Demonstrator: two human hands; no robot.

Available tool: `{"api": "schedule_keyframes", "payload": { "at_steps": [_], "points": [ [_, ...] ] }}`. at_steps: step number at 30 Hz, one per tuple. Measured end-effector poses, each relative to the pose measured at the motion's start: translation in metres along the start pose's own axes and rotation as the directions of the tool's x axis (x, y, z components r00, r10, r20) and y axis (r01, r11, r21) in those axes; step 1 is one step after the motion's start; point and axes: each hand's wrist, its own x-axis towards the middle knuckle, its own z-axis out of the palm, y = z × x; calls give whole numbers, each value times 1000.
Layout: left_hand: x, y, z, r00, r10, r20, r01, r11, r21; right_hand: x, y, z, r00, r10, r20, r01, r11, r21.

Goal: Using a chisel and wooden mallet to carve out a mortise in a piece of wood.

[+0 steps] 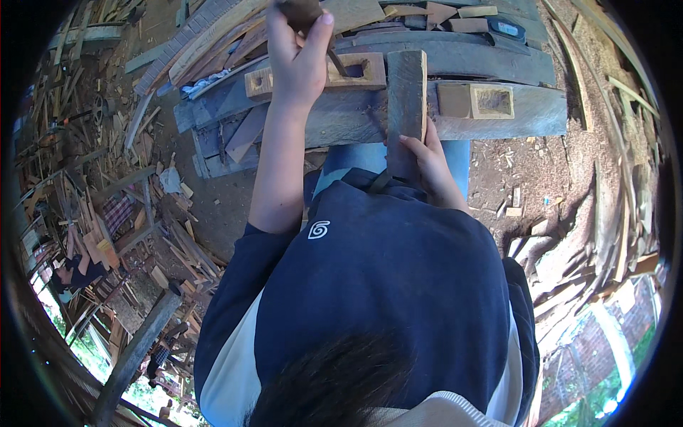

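My left hand (302, 64) is raised at the top centre, gripping the dark handle of a chisel (334, 57), whose shaft slants down to a hollowed recess in a pale wooden block (373, 67). That block has a second, smaller opening at its left. My right hand (430, 156) grips a long, weathered wooden bar (405, 96) held upright in the picture, beside the block and across the grey plank bench (526, 114). To the right sits another small block (491, 101) with a squarish hollow, next to a brown piece (453, 101).
Stacked boards and offcuts (370, 18) lie along the bench's far side, with a dark blue object (506, 30). Scrap wood (114, 185) litters the ground. Other people (78, 274) are at the lower left, near a leaning beam (142, 341). Long strips (619, 213) lie at right.
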Motion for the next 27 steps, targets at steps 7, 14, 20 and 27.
{"api": "schedule_keyframes", "payload": {
  "at_steps": [7, 14, 20, 27],
  "points": [
    [7, -10, -4, 998, 2, 60, 1, 998, -58, -1, -2, 0, 999, 38, 31, -42, 989, 139],
    [9, -17, -1, 997, 12, 76, 4, 977, -214, -3, -8, 5, 1000, 9, 14, -11, 995, 100],
    [18, -19, 2, 988, -69, 136, 98, 972, -213, -18, -19, 17, 996, 77, -36, -69, 981, 182],
    [37, -31, 3, 956, -142, 256, 192, 964, -182, -28, -30, 24, 997, 76, -32, -68, 978, 198]
  ]
}}
